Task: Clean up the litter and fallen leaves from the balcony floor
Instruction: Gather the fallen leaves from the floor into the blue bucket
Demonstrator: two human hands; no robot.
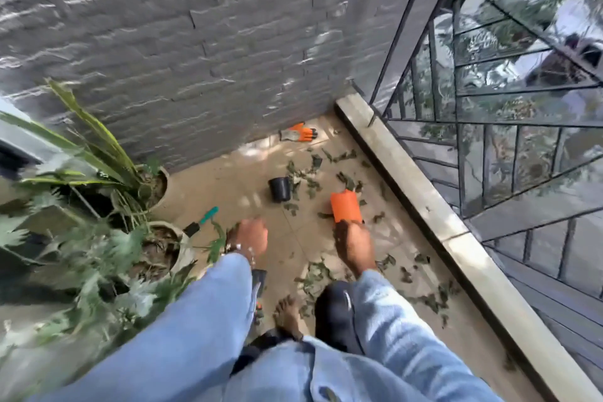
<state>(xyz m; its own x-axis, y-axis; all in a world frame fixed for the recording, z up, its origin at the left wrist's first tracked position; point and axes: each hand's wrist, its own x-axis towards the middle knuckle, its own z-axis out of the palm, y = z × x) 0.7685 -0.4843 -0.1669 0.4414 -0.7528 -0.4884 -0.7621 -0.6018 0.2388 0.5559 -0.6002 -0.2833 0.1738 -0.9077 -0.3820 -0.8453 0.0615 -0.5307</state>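
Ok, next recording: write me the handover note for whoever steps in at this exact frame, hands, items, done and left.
Right hand: grips the orange pot by its lower end, held above the floor.
Left hand: fingers curled, blurred; whether it holds leaves cannot be told.
Fallen leaves: scattered over the tiles, from the far corner to near the feet along the ledge.
Black pot: on its side among the leaves.
Orange glove: on the floor by the wall.
Green-handled tool: beside the planters.
Done: only the orange pot is in hand.
Left: leaves, black pot, glove, tool.
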